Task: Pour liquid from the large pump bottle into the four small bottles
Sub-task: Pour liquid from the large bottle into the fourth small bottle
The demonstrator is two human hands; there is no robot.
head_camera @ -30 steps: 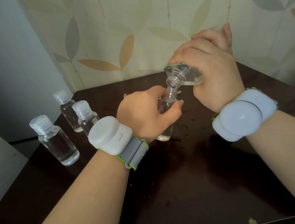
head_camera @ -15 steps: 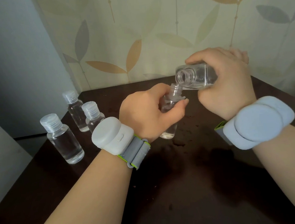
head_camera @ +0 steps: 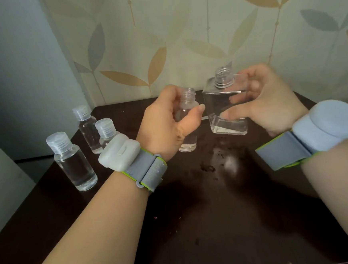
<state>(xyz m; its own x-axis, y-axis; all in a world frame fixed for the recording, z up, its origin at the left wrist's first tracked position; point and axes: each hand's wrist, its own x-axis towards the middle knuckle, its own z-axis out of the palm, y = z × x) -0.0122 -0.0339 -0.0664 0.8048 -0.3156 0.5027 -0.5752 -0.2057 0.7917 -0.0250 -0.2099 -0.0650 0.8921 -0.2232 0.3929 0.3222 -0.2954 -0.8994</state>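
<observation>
While both hands are raised above the dark surface point(head_camera: 228, 221), each has its fingers curled round a clear bottle. The left hand point(head_camera: 164, 126) grips the open small bottle point(head_camera: 187, 128) round its body, thumb across the front; the bottle stands upright with its threaded neck uncapped, and its base appears to be at or just above the surface. The right hand point(head_camera: 269, 107) holds the large bottle point(head_camera: 226, 107), a square clear container, upright and just beside the small one, thumb on its front face and fingers behind. Its neck is open, with no pump fitted, and a shallow layer of liquid lies at its bottom. Three capped small bottles point(head_camera: 72, 160) stand on the surface to the left, well apart from the hands. Wet patches point(head_camera: 223, 159) lie on the surface below the held bottles. Each wrist carries a strapped band point(head_camera: 138, 161).
</observation>
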